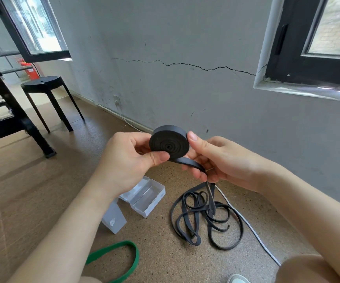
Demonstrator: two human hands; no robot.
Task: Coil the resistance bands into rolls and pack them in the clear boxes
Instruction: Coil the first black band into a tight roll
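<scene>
Currently the left hand (128, 160) pinches a black roll (169, 142) of coiled band, thumb pressed on the spiral face at its 7 o'clock edge, other fingers behind it. The right hand (216, 160) closes on the same band: thumb tip against the roll's rim at 3 o'clock, fingers curled around the flat tail leaving the roll at about 5 o'clock. Roll sits mid-air, frame centre, spiral face toward the camera. From the right fist the uncoiled black band (205, 217) drops straight down to a loose tangle of loops on the floor (32, 190), at 5 o'clock from the hands. An open clear box (146, 198) lies on the floor at 6 o'clock below the left hand, lid hinged back; a second clear box piece (114, 218) lies just beside it at its 7 o'clock, partly hidden by the left forearm. A green band (124, 260) lies in a loop on the floor at 7 o'clock, near the frame bottom, partly behind the left arm. A white cable (252, 229) runs along the floor at the tangle's 3 o'clock side, passing close by it. Black stool (42, 84) at 10 o'clock by the grey wall (185, 99), well apart from everything else.
</scene>
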